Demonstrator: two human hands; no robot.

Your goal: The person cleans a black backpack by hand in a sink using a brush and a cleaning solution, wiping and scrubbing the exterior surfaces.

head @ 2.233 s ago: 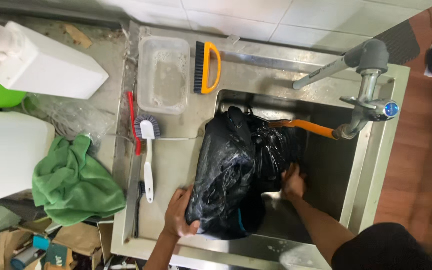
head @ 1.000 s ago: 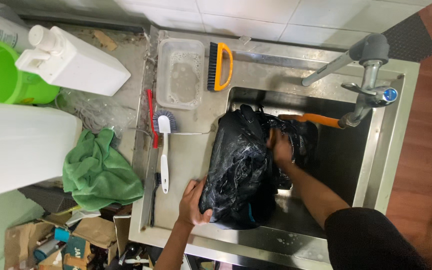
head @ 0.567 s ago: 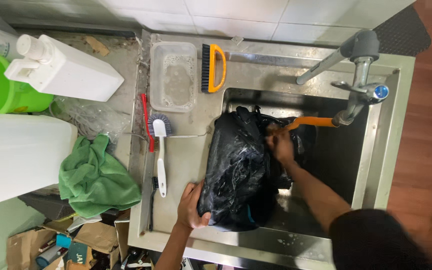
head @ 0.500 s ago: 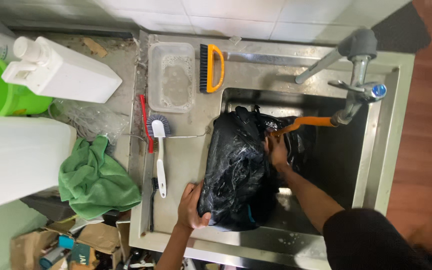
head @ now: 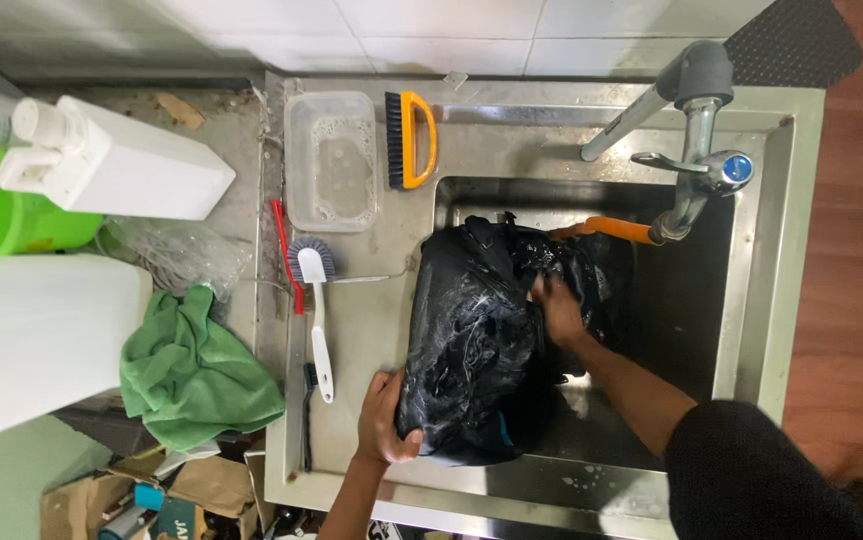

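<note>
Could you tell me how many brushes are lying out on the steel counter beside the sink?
4: an orange-handled scrub brush behind the basin, a white dish brush left of the black bag, a thin red one beside it, and a dark one at the counter's edge, partly hidden.

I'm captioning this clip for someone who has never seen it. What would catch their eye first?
A big wet black bag lies half over the edge of the steel sink, the left hand gripping its near corner and the right hand pressed on its top. An orange hose runs from the tap to the bag. On the left, a green cloth lies beside the drainboard, where a white-handled brush rests.
</note>
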